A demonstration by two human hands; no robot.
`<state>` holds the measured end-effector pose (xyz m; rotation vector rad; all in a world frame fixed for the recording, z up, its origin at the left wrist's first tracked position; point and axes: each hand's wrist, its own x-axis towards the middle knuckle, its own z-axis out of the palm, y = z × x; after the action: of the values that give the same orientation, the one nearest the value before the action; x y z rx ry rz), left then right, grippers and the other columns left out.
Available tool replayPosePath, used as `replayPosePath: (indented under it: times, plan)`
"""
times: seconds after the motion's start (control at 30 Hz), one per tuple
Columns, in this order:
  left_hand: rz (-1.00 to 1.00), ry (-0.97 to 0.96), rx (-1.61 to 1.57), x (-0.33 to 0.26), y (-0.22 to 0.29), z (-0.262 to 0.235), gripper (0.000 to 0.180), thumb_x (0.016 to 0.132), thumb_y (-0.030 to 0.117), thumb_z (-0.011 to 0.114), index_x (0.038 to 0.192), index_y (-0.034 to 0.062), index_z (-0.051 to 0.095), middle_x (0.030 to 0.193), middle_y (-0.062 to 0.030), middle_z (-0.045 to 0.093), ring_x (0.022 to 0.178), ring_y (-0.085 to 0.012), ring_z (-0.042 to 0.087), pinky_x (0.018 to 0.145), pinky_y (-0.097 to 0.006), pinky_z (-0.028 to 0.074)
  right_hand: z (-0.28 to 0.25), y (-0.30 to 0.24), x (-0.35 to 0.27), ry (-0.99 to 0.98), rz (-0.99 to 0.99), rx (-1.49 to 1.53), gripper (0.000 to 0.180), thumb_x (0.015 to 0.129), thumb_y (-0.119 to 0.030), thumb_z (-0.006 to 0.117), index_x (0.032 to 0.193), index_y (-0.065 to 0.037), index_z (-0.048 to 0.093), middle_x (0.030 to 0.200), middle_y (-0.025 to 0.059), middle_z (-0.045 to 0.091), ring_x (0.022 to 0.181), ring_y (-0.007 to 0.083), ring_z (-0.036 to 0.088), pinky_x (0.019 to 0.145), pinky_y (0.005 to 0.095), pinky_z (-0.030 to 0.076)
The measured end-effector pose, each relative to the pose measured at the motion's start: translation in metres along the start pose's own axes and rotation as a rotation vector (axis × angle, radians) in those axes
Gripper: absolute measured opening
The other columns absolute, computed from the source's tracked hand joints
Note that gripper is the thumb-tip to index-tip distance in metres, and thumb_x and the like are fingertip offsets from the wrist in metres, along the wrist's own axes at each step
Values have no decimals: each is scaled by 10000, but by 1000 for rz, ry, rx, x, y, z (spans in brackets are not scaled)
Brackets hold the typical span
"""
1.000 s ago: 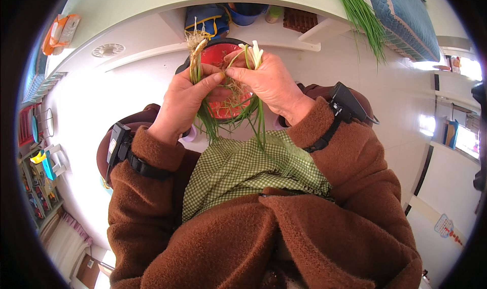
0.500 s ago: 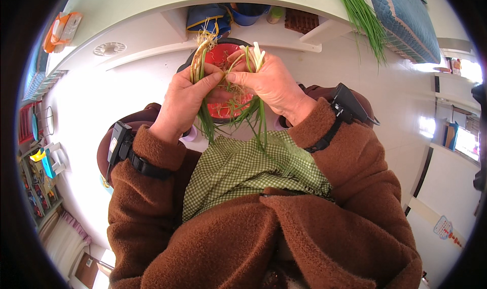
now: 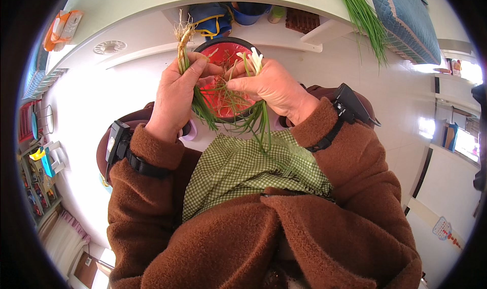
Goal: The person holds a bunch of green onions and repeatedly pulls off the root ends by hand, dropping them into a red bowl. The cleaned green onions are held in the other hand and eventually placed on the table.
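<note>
The person's left hand [image 3: 175, 96] is raised in front of the body, fingers curled, thumb slanting up and inward. Facing it, the right hand [image 3: 271, 86] is also curled, its thumb pointing left; the thumb tips are apart. The left forearm [image 3: 154, 154] and right forearm [image 3: 324, 129], in brown sleeves, angle inward, elbows bent.

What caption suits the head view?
Left hand grips rooted green stalks; right hand holds white-ended green stalks above a round red basin.
</note>
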<state>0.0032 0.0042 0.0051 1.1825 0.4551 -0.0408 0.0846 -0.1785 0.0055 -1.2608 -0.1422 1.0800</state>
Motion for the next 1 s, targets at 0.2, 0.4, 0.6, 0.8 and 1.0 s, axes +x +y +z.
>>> replayPosePath:
  times: [0.2,0.4,0.6,0.8,1.0]
  plan:
    - [65,14,91,1,-8,1,302,969,136,532,1228,-16,563,1081,-99,659,986,-123,602,881,-261,472,0,0,1,51,-36,63,124,851,-113,698,925,-17,671,818,22,640,685,72,571,573,206,435]
    - [-74,-128,-12,-6,-8,10,285,955,128,559,1190,-24,611,1080,-72,658,976,-116,605,873,-254,480,4,-2,0,36,-66,168,113,868,-77,668,937,13,664,848,52,664,779,112,625,715,244,512]
    - [-53,-107,99,-6,-7,10,255,926,97,599,1138,-42,629,887,-31,665,810,-89,604,768,-217,494,8,-3,0,112,-143,133,187,865,-120,692,978,23,647,824,23,632,672,73,562,605,201,459]
    - [-1,-72,105,-6,-9,12,189,903,111,641,1031,-26,658,754,9,622,666,-52,551,633,-186,458,9,-2,0,201,-163,135,150,854,-94,692,944,22,660,829,23,628,673,72,554,608,201,443]
    - [3,-40,130,-7,-7,16,129,910,107,637,950,-14,657,667,15,570,539,-38,489,505,-187,391,11,5,4,218,-239,22,126,844,-36,640,940,42,658,843,9,617,724,58,541,647,209,446]
